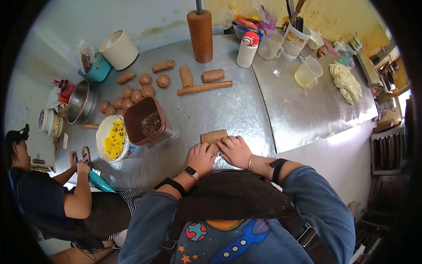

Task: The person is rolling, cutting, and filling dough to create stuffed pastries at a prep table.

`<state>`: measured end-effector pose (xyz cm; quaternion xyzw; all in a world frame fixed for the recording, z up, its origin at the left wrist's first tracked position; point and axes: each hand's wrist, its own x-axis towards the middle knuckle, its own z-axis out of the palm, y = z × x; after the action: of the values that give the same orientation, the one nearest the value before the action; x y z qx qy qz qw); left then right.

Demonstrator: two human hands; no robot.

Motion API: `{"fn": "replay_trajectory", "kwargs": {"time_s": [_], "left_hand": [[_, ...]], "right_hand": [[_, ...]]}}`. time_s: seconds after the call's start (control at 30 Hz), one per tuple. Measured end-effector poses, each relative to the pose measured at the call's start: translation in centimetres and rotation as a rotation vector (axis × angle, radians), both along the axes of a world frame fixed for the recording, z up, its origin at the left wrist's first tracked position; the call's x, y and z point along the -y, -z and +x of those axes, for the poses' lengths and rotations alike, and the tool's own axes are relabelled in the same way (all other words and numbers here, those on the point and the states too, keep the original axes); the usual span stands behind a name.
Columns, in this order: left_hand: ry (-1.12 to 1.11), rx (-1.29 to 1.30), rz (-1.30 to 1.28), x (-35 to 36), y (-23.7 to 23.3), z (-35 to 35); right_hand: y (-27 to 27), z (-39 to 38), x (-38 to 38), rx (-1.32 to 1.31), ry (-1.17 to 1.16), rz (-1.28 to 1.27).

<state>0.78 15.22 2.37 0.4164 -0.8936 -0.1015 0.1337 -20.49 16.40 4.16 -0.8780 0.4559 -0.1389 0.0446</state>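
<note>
A piece of brown dough lies on the metal table close to my body. My left hand has its fingers curled on the dough's near left side. Beside it, my right hand grips the near right side, fingers bent and close to the left ones. The near edge of the dough is partly hidden under both hands. Farther back on the table are a wooden rolling pin, a rolled dough piece behind it and another dough roll touching it.
Left of me stand a brown square tub and a white tub of yellow filling, with several dough balls behind. A co-worker holds a teal bag at left. Pale dough and a jug sit at right.
</note>
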Motion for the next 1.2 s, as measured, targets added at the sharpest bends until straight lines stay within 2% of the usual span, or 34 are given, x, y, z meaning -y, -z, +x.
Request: {"fn": "replay_trajectory", "kwargs": {"time_s": [0.1,0.17,0.23,0.33,0.43,0.53,0.6,0.67,0.77,0.8,0.87,0.97,1.0,1.07,1.1,1.13,1.17,1.2], "left_hand": [[0.008,-0.034,0.017,0.4,0.5,-0.5],[0.033,-0.049,0.068,0.4,1.2,-0.4],[0.045,-0.069,0.154,1.1,0.7,-0.3],[-0.203,-0.403,0.081,5.2,1.3,-0.3],[-0.11,-0.354,0.389,9.2,3.6,0.1],[-0.033,-0.204,0.49,8.4,2.5,-0.1],[0.099,-0.151,0.241,4.8,0.4,0.6],[0.364,-0.289,0.352,1.8,-1.5,2.4],[-0.098,-0.422,0.353,0.9,1.1,5.3],[-0.207,-0.42,0.256,1.7,2.8,6.4],[-0.338,-0.348,0.1,3.1,4.1,7.5],[-0.388,-0.201,-0.004,3.3,3.3,7.6],[-0.392,-0.187,-0.005,3.1,3.3,7.6],[-0.391,-0.183,-0.017,2.9,3.5,7.5],[-0.391,-0.197,-0.028,2.8,3.8,7.7],[-0.394,-0.215,-0.036,3.0,4.0,7.6],[-0.387,-0.227,-0.03,3.1,3.9,7.5],[-0.38,-0.235,-0.021,3.0,3.5,7.6]], "right_hand": [[0.7,0.4,0.4,0.097,-0.003,-0.083],[2.1,0.2,0.3,0.084,-0.028,-0.018],[0.6,0.1,1.2,0.101,-0.017,0.084],[-1.0,0.3,4.6,0.378,0.206,0.115],[2.9,-0.1,8.5,0.347,0.113,0.226],[2.7,-0.4,8.2,0.341,0.028,0.427],[2.7,-0.8,5.2,0.305,-0.064,0.253],[-1.1,-1.4,2.2,0.083,-0.246,0.472],[-1.5,-2.1,1.0,0.333,0.196,0.364],[-0.6,-2.1,1.7,0.41,0.325,0.261],[1.0,-1.8,3.6,0.426,0.276,0.241],[5.5,-0.1,4.0,0.224,-0.028,0.024],[5.1,0.6,2.8,0.118,-0.071,0.073],[5.1,1.4,1.2,0.29,-0.258,0.256],[2.7,1.4,1.2,0.448,-0.472,0.413],[4.0,1.3,0.3,0.514,-0.459,0.516],[3.5,1.2,-0.4,0.425,-0.423,0.443],[2.3,1.1,-0.9,0.526,-0.281,0.511]]}}
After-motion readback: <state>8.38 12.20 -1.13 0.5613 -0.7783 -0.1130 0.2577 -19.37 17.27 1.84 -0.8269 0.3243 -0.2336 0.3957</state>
